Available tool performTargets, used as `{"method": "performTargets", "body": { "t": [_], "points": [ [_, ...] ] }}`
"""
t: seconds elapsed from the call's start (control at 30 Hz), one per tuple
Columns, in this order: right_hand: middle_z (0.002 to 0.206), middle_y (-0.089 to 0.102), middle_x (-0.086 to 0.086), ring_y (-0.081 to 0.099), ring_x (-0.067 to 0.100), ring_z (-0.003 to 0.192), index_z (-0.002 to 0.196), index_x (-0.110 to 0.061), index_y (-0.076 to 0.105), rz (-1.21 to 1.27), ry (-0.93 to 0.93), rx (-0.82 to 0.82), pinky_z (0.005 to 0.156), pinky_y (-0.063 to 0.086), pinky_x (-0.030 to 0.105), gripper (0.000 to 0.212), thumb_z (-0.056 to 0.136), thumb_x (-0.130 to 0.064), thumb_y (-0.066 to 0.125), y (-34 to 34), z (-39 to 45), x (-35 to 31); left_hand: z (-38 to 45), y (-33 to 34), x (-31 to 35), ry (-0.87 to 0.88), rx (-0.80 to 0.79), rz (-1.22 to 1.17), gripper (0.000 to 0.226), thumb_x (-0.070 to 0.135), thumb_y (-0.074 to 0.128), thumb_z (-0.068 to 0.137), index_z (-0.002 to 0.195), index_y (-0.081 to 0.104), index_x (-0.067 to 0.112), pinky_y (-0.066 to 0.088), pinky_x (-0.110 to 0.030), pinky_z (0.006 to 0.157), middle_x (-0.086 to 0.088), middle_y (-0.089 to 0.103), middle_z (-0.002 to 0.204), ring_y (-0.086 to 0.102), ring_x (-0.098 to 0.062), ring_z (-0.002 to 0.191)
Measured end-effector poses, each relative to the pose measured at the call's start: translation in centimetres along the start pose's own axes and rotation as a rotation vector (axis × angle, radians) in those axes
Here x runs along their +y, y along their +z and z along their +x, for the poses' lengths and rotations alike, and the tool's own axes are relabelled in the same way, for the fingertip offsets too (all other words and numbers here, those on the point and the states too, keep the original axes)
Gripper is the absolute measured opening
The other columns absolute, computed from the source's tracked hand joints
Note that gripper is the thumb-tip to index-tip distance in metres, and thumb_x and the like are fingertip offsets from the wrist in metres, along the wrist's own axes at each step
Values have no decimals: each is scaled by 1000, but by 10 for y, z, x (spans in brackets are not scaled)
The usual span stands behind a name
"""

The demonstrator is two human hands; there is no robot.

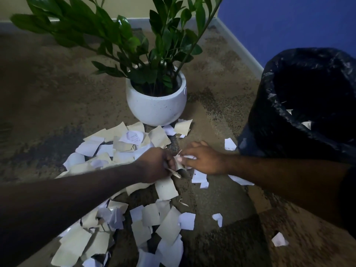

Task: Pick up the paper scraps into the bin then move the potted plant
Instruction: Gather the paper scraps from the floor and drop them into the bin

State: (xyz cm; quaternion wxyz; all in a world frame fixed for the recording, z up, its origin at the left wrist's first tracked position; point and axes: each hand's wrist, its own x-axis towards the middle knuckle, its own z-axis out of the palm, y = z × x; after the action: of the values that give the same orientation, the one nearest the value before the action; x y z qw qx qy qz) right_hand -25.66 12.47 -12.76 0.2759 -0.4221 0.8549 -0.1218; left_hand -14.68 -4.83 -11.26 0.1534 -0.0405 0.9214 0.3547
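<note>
**Head view: gathering scraps, first step of the task**

Left hand [156, 164] clutches a bunch of paper scraps [115, 149]; right hand [202, 158] pinches one white piece. Most scraps litter the carpet [48, 93] before the potted plant [156, 101]. Next: carry the handful to the bin [300, 105].

An indoor room corner, home or office: speckled carpet [57, 83], white baseboard [238, 45], blue wall [289, 20], lined bin [308, 105].
</note>
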Motion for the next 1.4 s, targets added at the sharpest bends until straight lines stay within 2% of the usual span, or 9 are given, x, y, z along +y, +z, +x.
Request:
{"method": "performTargets", "body": {
  "t": [0.07,0.2,0.3,0.53,0.63,0.77,0.87,1.03,1.4],
  "points": [
    [129,51,2,38,23,126,127,-33,53,-156,-71,-85,108,29,42,77,70,-84,43,-4,-12,4,-5,-6,-6,-36,18,3,14,5,74,72,73,74,20,38,-3,60,13,67,68,60,4,68],
    [142,38,7,36,27,126,140,-26,39,-389,-117,-172,100,36,38,66,81,-40,66,-9,-36,15,-12,-16,-11,-100,54,-11,7,12,77,74,76,75,18,46,-15,64,5,73,78,65,-7,78],
    [140,39,8,40,25,124,137,-22,44,-309,-61,-169,99,35,34,54,86,-23,63,-4,-58,20,-14,-21,-7,-138,77,-20,7,15,79,74,78,75,18,51,-22,71,2,74,81,66,-11,81],
    [113,61,15,57,32,105,110,-7,66,-89,12,-108,89,44,38,29,85,1,53,6,-84,14,-18,-31,13,-172,86,-120,3,15,76,77,76,73,16,39,-12,45,6,65,63,56,-1,52],
    [105,68,12,62,28,99,103,-9,70,-38,66,-77,84,46,31,26,86,-1,53,-4,-86,10,-20,-36,20,-179,111,-118,6,15,76,76,73,73,20,54,-28,54,5,68,66,64,-12,63],
    [92,70,1,65,7,88,80,-14,72,125,122,61,83,49,15,22,82,3,59,-25,-86,4,-23,-42,29,-200,156,-158,5,13,76,75,74,75,18,55,-28,61,1,73,75,68,-15,76],
    [74,59,-12,57,-14,60,79,-12,70,206,115,164,57,42,5,23,82,7,56,-46,-92,-10,-24,-48,36,-220,163,-203,7,11,75,74,73,74,18,51,-24,54,2,72,70,66,-14,68],
    [90,69,4,69,17,64,77,-18,71,339,61,324,56,59,39,24,84,2,60,-84,-107,-32,-23,-60,53,-183,172,-301,9,3,74,76,78,73,11,55,-31,55,-10,72,76,67,-26,67],
    [91,67,-12,61,-4,73,97,-18,69,515,-119,786,60,47,11,33,81,9,60,-191,-143,-43,-14,-86,128,-29,258,-522,12,8,75,83,91,67,5,55,-28,49,-11,71,75,63,-14,53]
  ]
}}
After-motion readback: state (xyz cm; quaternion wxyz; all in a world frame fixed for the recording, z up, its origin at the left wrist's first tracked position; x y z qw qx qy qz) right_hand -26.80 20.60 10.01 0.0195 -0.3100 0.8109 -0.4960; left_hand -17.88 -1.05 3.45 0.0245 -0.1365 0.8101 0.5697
